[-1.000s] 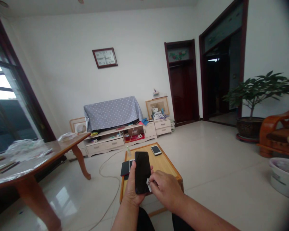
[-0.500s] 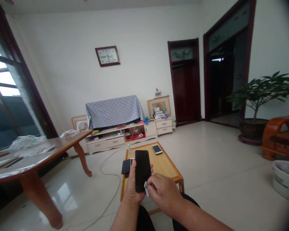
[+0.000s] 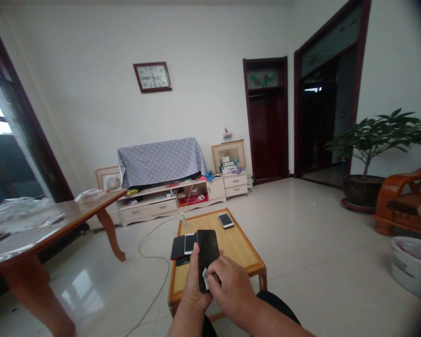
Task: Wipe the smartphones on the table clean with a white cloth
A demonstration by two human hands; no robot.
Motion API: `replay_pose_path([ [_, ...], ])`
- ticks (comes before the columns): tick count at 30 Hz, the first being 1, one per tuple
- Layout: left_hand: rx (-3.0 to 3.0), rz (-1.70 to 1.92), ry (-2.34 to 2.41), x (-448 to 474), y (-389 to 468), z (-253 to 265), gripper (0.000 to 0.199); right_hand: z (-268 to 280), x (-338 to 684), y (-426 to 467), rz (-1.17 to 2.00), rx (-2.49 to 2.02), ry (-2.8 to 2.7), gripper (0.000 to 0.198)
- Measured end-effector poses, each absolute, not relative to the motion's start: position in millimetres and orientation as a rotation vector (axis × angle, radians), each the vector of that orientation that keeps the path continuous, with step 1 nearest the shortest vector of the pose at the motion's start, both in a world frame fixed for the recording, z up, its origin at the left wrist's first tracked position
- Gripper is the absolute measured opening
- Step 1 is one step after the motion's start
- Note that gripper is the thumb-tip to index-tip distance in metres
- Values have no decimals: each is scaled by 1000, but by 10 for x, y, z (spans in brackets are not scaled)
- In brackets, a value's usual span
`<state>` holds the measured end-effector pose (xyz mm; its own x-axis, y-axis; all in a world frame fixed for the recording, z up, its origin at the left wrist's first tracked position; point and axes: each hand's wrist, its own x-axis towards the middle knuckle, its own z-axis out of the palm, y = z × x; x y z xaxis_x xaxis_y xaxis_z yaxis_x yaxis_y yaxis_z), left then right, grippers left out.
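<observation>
- Phone (image 3: 208,248), black, dark screen turned up toward me: within the grip of my left hand (image 3: 195,286), above the near end of the low table (image 3: 241,241).
- Left fingers closed on the phone. Thumb lies along its left edge; fingertips show at its right edge; the rest hidden behind it.
- Right hand (image 3: 233,284): fingers bent, thumb and forefinger pinching a white scrap (image 3: 205,279). Paper or cloth, I cannot tell.
- White scrap sits over the lower part of the screen, just left of my right fingertips. Pressure on the glass: cannot tell.
- White phone (image 3: 226,220), dark screen: flat on the low table, beyond my right fingers.
- Second white phone (image 3: 190,244): near my left thumb, just beyond and left of it.
- Dark case (image 3: 177,247): next to the second white phone, on the side away from my fingers.
- Small bottle (image 3: 184,220), upright: at the far left corner of the low table, well beyond my left thumb.
- Cable (image 3: 154,257): loops over the floor, left of my left fingers, well apart.
- Large table (image 3: 101,206): farther left of my fingers, with a crumpled plastic bag (image 3: 24,213) on top.
- Bucket (image 3: 412,267): far to the right of my right fingers, near a wooden chair (image 3: 389,196).
</observation>
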<state>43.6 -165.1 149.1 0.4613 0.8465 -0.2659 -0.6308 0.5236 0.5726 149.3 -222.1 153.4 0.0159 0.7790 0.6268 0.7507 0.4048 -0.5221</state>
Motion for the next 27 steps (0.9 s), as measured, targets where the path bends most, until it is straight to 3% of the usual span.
replay_pose_path([
  [7, 418, 998, 581, 537, -1387, 1302, 63, 1293, 1770, -1661, 68, -1295, -1530, 12],
  [16, 386, 1135, 664, 581, -870, 1074, 59, 623, 2042, -1118, 620, -1369, -1039, 14],
  [22, 298, 1154, 708, 564, -560, 818, 62, 225, 1877, -1043, 1070, -1274, -746, 34],
  [27, 318, 1161, 726, 549, -356, 525, 65, 101, 1666, -1029, 1348, -1131, -823, 59],
])
